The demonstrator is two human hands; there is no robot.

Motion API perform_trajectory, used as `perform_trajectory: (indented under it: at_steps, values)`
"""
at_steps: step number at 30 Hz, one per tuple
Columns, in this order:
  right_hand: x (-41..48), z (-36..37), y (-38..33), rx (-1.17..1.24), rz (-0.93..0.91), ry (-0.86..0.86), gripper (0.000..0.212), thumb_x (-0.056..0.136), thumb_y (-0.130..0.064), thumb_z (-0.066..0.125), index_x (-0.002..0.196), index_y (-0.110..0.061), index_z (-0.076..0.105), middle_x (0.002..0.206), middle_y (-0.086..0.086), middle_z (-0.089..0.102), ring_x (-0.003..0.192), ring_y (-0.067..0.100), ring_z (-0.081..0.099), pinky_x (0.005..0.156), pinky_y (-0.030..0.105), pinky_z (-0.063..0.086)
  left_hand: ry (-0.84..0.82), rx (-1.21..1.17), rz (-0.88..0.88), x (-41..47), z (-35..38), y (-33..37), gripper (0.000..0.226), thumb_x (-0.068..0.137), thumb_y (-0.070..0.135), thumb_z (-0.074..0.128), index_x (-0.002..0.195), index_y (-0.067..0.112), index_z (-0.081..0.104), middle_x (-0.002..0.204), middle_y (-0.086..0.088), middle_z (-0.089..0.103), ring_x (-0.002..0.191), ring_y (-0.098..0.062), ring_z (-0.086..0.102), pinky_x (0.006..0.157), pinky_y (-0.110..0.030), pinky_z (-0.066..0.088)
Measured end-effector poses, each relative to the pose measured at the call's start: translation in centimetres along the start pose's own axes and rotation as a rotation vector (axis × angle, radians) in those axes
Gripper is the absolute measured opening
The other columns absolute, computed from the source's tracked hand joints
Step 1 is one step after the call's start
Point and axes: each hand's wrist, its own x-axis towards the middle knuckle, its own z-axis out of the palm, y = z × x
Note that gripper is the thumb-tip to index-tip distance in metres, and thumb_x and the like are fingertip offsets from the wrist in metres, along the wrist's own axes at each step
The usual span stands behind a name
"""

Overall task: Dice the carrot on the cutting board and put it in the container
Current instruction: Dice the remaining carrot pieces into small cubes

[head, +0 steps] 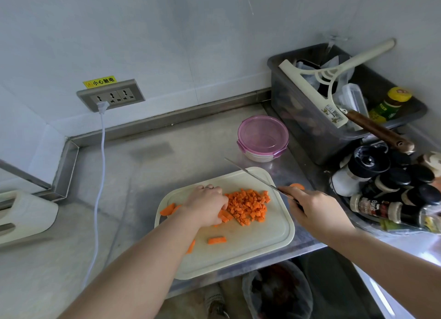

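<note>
1. Pale cream rectangular plastic cutting board (274, 233) lies on the steel worktop (143, 175), at its near edge.
2. Heap of small orange carrot dice (248, 205) sits mid-board, toward the far side.
3. Uncut orange carrot strips: one (216, 240) on the board nearer than the heap, more (167, 209) at the board's left edge. One orange piece (297, 186) lies just off the board's right edge.
4. Left hand (205, 204): fingers curled down onto the heap's left edge; fingertips hidden.
5. Right hand (312, 206), at the board's right edge, is wrapped round the handle of a slim steel knife (250, 173). The blade is raised over the board's far right corner, tip pointing far-left.
6. Round container with a clear pink clip lid (262, 137) stands just beyond the board's far edge, lid on.
7. Grey plastic bin (298, 118) and dark-capped seasoning bottles (381, 187) stand right of the board.
</note>
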Motion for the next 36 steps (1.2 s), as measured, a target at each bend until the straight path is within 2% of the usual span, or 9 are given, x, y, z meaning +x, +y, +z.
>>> perform_trajectory:
  at_steps: [8, 11, 13, 16, 18, 22, 27, 30, 36]
  values:
    - [-0.10, 0.70, 0.00, -0.008, 0.001, 0.002, 0.035, 0.086, -0.008, 0.068, 0.118, -0.022, 0.067, 0.060, -0.006, 0.054, 0.038, 0.003, 0.027, 0.047, 0.006, 0.010, -0.006, 0.161, 0.095, 0.14, -0.12, 0.14, 0.029, 0.085, 0.029, 0.061, 0.113, 0.021, 0.060, 0.119, -0.002, 0.054, 0.116, -0.023, 0.046, 0.095, -0.034, 0.032]
    - [-0.13, 0.88, 0.10, 0.000, 0.008, 0.014, 0.032, 0.088, -0.011, 0.060, 0.118, -0.021, 0.066, 0.059, -0.006, 0.052, 0.037, 0.000, 0.021, 0.046, 0.007, 0.009, 0.007, 0.228, 0.137, 0.14, -0.18, 0.18, 0.029, 0.083, 0.031, 0.059, 0.109, 0.016, 0.060, 0.116, -0.004, 0.055, 0.114, -0.024, 0.047, 0.094, -0.034, 0.032]
    - [-0.18, 0.87, 0.07, -0.001, 0.012, 0.020, 0.032, 0.088, -0.011, 0.058, 0.117, -0.021, 0.067, 0.056, -0.008, 0.047, 0.037, 0.003, 0.022, 0.045, 0.008, 0.010, 0.019, 0.261, 0.160, 0.23, -0.19, 0.33, 0.031, 0.083, 0.031, 0.058, 0.108, 0.014, 0.061, 0.115, -0.005, 0.057, 0.114, -0.025, 0.047, 0.094, -0.035, 0.033]
    - [-0.20, 0.73, -0.12, 0.004, 0.006, 0.022, 0.035, 0.083, -0.005, 0.068, 0.115, -0.019, 0.068, 0.055, -0.012, 0.037, 0.037, 0.005, 0.026, 0.044, 0.008, 0.011, 0.040, 0.279, 0.175, 0.38, -0.19, 0.45, 0.031, 0.082, 0.032, 0.056, 0.106, 0.013, 0.062, 0.113, -0.005, 0.058, 0.114, -0.025, 0.048, 0.094, -0.034, 0.032]
    - [-0.19, 0.63, -0.22, 0.009, -0.001, 0.035, 0.031, 0.085, -0.007, 0.064, 0.114, -0.019, 0.068, 0.056, -0.013, 0.034, 0.038, 0.004, 0.024, 0.045, 0.008, 0.010, 0.050, 0.265, 0.172, 0.34, -0.34, 0.42, 0.030, 0.081, 0.032, 0.055, 0.104, 0.013, 0.062, 0.110, -0.005, 0.059, 0.112, -0.025, 0.048, 0.094, -0.034, 0.032]
    - [-0.15, 0.59, -0.37, 0.008, 0.010, 0.027, 0.032, 0.085, -0.007, 0.067, 0.115, -0.019, 0.068, 0.057, -0.014, 0.037, 0.036, 0.002, 0.022, 0.045, 0.006, 0.010, 0.033, 0.267, 0.163, 0.03, -0.37, 0.21, 0.030, 0.082, 0.032, 0.055, 0.104, 0.013, 0.061, 0.111, -0.005, 0.058, 0.112, -0.025, 0.048, 0.094, -0.035, 0.032]
    - [-0.06, 0.50, -0.50, 0.003, 0.000, 0.018, 0.035, 0.084, -0.007, 0.069, 0.116, -0.020, 0.067, 0.060, -0.007, 0.054, 0.039, 0.003, 0.028, 0.046, 0.006, 0.011, 0.018, 0.265, 0.156, 0.07, -0.13, 0.24, 0.033, 0.082, 0.031, 0.057, 0.110, 0.013, 0.059, 0.115, -0.005, 0.056, 0.114, -0.026, 0.048, 0.093, -0.035, 0.034]
    - [-0.06, 0.52, -0.58, 0.001, -0.003, 0.018, 0.034, 0.084, -0.007, 0.069, 0.116, -0.019, 0.067, 0.061, -0.006, 0.056, 0.040, 0.003, 0.029, 0.046, 0.006, 0.010, 0.023, 0.245, 0.150, 0.22, -0.06, 0.27, 0.035, 0.082, 0.032, 0.058, 0.112, 0.015, 0.056, 0.118, -0.005, 0.055, 0.114, -0.026, 0.048, 0.095, -0.036, 0.035]
    - [-0.18, 0.41, -0.58, 0.002, -0.008, 0.027, 0.036, 0.078, -0.003, 0.074, 0.111, -0.018, 0.070, 0.056, -0.015, 0.033, 0.038, 0.005, 0.027, 0.045, 0.004, 0.009, 0.010, 0.246, 0.149, 0.52, -0.11, 0.39, 0.027, 0.082, 0.030, 0.057, 0.104, 0.016, 0.062, 0.111, -0.004, 0.058, 0.112, -0.025, 0.048, 0.092, -0.035, 0.034]
